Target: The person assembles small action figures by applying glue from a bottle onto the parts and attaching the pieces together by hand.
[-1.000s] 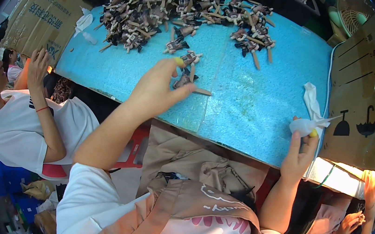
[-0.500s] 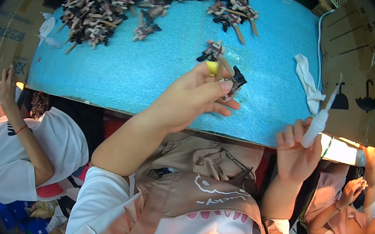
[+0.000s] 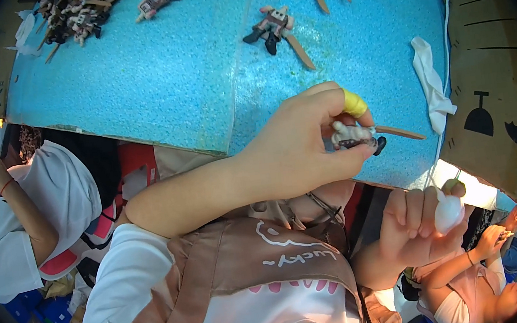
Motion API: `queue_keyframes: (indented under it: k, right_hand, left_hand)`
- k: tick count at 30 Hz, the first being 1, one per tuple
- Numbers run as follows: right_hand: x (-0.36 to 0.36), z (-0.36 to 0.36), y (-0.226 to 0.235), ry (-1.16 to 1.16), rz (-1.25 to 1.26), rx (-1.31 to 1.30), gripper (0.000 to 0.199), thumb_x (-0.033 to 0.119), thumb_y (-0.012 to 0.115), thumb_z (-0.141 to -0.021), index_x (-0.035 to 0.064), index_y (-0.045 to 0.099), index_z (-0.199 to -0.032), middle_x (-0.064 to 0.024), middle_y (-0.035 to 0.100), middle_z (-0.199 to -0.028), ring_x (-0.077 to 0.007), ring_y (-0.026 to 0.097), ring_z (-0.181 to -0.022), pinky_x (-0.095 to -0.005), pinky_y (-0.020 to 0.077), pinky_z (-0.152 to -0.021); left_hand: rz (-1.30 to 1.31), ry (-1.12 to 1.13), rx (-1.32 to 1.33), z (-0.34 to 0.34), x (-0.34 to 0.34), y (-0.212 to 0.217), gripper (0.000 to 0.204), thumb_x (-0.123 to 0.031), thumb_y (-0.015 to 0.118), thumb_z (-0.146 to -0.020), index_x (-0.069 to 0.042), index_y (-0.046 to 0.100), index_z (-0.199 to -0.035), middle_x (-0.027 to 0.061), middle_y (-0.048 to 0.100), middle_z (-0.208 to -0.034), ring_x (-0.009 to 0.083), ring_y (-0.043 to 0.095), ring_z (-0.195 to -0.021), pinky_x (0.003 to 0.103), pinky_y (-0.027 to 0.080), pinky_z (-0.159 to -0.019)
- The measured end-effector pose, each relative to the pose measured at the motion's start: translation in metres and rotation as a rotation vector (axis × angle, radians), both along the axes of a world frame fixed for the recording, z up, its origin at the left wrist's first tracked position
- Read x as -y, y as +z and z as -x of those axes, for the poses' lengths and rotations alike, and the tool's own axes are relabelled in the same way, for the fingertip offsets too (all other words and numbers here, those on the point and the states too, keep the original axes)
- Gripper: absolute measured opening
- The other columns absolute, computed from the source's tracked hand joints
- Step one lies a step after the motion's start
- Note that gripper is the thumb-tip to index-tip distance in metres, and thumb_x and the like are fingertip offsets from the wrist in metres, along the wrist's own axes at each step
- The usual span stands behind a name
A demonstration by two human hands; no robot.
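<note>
My left hand (image 3: 298, 140), with yellow tape around one finger, pinches a small figurine (image 3: 353, 133) over the near right part of the blue table. The figurine is pale and brown with a black foot, and a flat wooden stick (image 3: 401, 133) sticks out beside it to the right. In my right hand (image 3: 408, 224), near the table's front edge, a white squeeze bottle (image 3: 449, 211) is gripped; its thin nozzle is hard to make out. Farther back, a similar figurine (image 3: 274, 26) with black feet lies on the table with its own stick.
A heap of figurines (image 3: 76, 19) covers the far left of the blue table (image 3: 133, 86); several more lie at the back. A crumpled white tissue (image 3: 431, 85) and a white cable are by a cardboard box (image 3: 486, 69) on the right. Other people sit at both sides.
My left hand has come nearer and to the right, turning the figurine so its stick points right. The bottle in my right hand has tilted. My view has shifted, with the heap now higher.
</note>
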State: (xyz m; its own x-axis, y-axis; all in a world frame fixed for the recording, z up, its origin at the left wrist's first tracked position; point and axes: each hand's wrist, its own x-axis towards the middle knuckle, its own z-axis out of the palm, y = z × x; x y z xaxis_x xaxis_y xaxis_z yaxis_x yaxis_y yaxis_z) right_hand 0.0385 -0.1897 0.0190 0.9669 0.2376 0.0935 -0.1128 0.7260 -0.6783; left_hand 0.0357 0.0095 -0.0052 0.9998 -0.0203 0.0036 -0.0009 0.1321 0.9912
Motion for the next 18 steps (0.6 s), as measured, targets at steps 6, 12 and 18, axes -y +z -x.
queue_keyframes:
  k: [6,12,18]
  right_hand:
    - [-0.011,0.010,-0.015,-0.379,0.453,0.269,0.039,0.038,0.057,-0.083,0.0094,0.045,-0.107,-0.0008,0.044,-0.062,-0.0125,0.034,-0.051,-0.0312,0.0276,-0.061]
    - [-0.009,0.017,-0.013,-0.523,0.692,0.700,0.024,0.035,0.050,-0.087,0.0144,0.051,-0.101,0.0007,0.038,-0.061,-0.0144,0.029,-0.055,-0.0340,0.0230,-0.059]
    - [-0.007,0.021,-0.005,-0.471,0.863,0.723,0.017,0.034,0.048,-0.092,0.0204,0.051,-0.101,0.0013,0.036,-0.060,-0.0148,0.028,-0.056,-0.0336,0.0236,-0.059]
  left_hand:
    - [-0.288,0.016,0.275,-0.003,0.000,-0.007,0.025,-0.006,0.071,-0.074,-0.001,0.064,-0.098,0.0078,0.057,-0.091,0.0160,0.057,-0.082,0.026,0.045,-0.068]
    - [-0.274,0.039,0.373,-0.004,0.006,-0.014,0.030,-0.008,0.072,-0.073,-0.003,0.066,-0.102,0.0084,0.057,-0.091,0.0190,0.056,-0.079,0.028,0.044,-0.066]
    - [-0.248,0.096,0.351,-0.003,0.008,-0.015,0.027,-0.011,0.071,-0.071,-0.006,0.065,-0.096,0.0090,0.055,-0.088,0.0265,0.055,-0.080,0.036,0.044,-0.068]
